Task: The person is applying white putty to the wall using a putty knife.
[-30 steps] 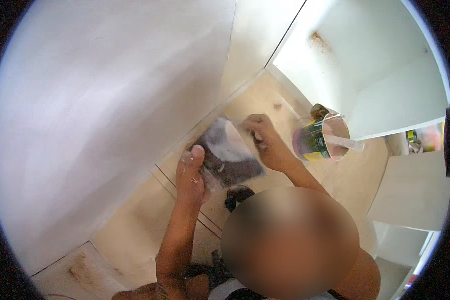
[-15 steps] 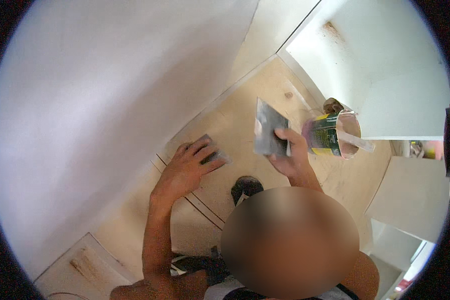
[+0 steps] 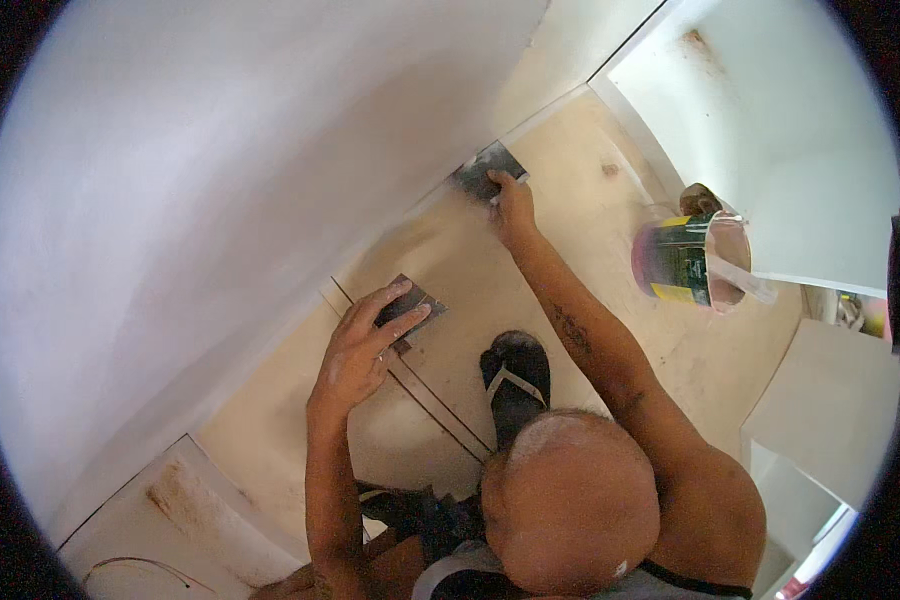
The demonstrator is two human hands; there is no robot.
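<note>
My right hand [image 3: 511,208] reaches far forward, closed on a wide, flat putty knife [image 3: 488,165]. Its dark blade, smeared with pale filler, lies along the seam where the white wall [image 3: 220,200] meets the floor. In my left hand [image 3: 355,345] is a second flat scraper blade [image 3: 425,308], dark and roughly square, pinched under spread fingers. It hovers over the floor near the wall; whether it touches anything, I cannot tell. Part of each blade is hidden behind fingers.
A dark green and yellow paint bucket [image 3: 675,262] lies tilted at the right, pinkish-white inside, with a pale stick [image 3: 742,275] protruding. A brown lump [image 3: 700,198] sits behind it. My foot in a black flip-flop [image 3: 515,375] stands on the tan floor. A thin cable [image 3: 140,562] lies lower left.
My right hand has swung forward and left with its putty knife, from near the bucket down to the wall's base. My left hand keeps its blade and has barely shifted.
</note>
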